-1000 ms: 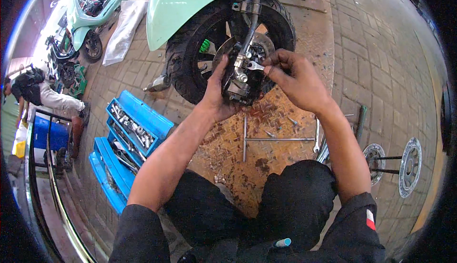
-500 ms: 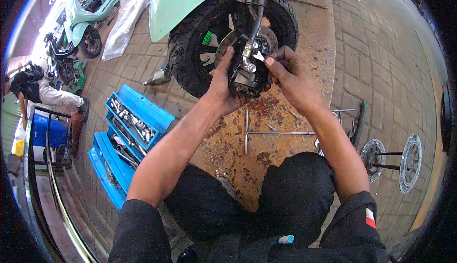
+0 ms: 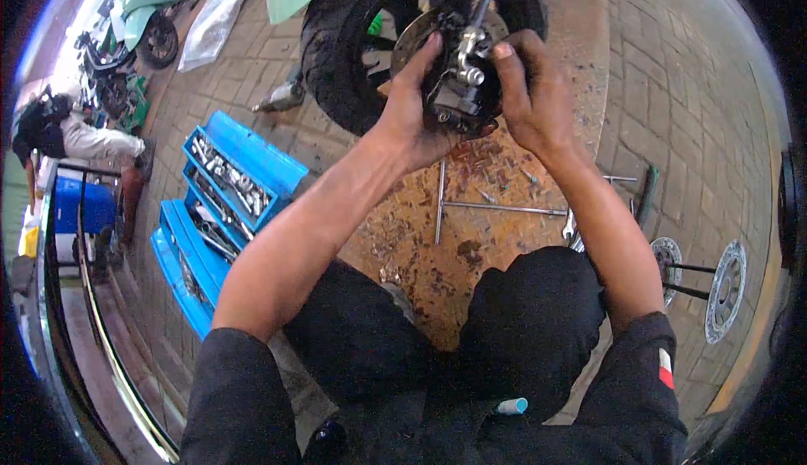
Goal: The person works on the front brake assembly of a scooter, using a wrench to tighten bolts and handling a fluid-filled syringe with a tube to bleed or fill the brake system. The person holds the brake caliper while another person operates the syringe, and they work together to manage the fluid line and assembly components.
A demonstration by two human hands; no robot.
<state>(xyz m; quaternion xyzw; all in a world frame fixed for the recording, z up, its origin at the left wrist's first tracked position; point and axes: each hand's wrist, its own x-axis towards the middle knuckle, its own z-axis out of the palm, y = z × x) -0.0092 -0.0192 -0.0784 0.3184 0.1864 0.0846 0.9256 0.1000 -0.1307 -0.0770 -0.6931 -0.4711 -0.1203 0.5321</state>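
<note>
While the brake caliper is held against the scooter's front wheel, it is gripped from both sides: the left hand is closed on its left edge and the right hand on its right. A T-handle wrench lies on the stained paving below, and an open blue toolbox is seen further left.

Seen from the camera on my head, looking steeply down and slightly forward: my forearms rise from the lower edge to my left hand and right hand, close at the wheel. My knees fill the bottom; the fisheye bends the paving toward a dark rim
</note>
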